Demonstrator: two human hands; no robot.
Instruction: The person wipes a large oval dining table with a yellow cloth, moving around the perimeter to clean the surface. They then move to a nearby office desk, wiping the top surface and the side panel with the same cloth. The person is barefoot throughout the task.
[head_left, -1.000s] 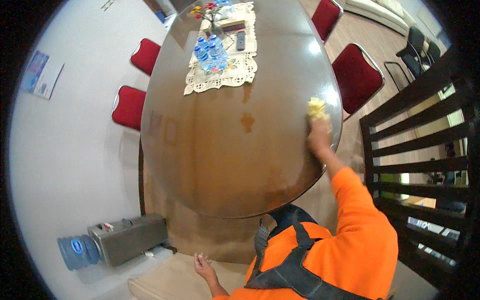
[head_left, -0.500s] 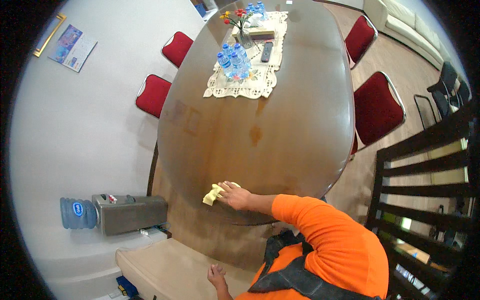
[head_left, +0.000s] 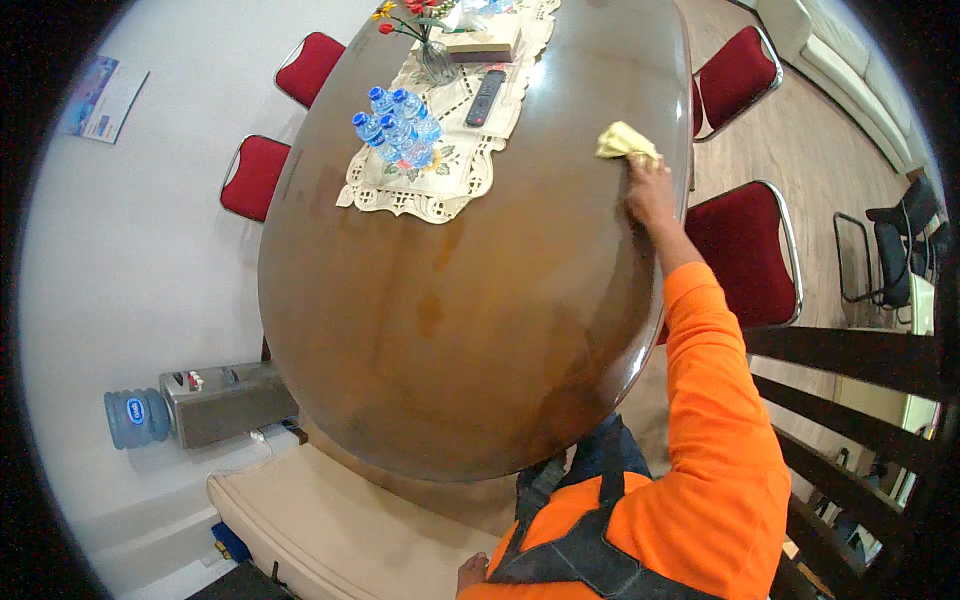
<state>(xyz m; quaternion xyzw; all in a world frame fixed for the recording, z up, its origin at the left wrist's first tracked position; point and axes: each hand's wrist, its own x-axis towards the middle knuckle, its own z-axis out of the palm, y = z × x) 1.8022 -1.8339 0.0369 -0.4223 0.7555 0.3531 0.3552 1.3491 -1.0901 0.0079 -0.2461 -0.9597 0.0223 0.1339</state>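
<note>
My right hand (head_left: 652,192) is stretched out over the right side of the brown oval table (head_left: 540,330), near its edge. Its fingers are closed on a pale yellow cloth (head_left: 625,142), which bunches out in front of them against the tabletop. My left hand (head_left: 472,572) hangs low by my body, over the beige padded bench. Only a small part of that hand shows, and its fingers are not clear. Faint darker smears mark the table's glossy surface.
A cream lace runner (head_left: 432,205) holds several water bottles (head_left: 400,130), a black remote control (head_left: 486,98), a flower vase (head_left: 437,62) and a tissue box (head_left: 485,40). Red chairs (head_left: 745,250) flank the table. A water dispenser (head_left: 228,400) and beige bench (head_left: 330,510) lie lower left.
My right hand has swept the yellow cloth from the table's near edge to its far right side, straightening the arm. My left hand has dropped lower, and the view has shifted.
</note>
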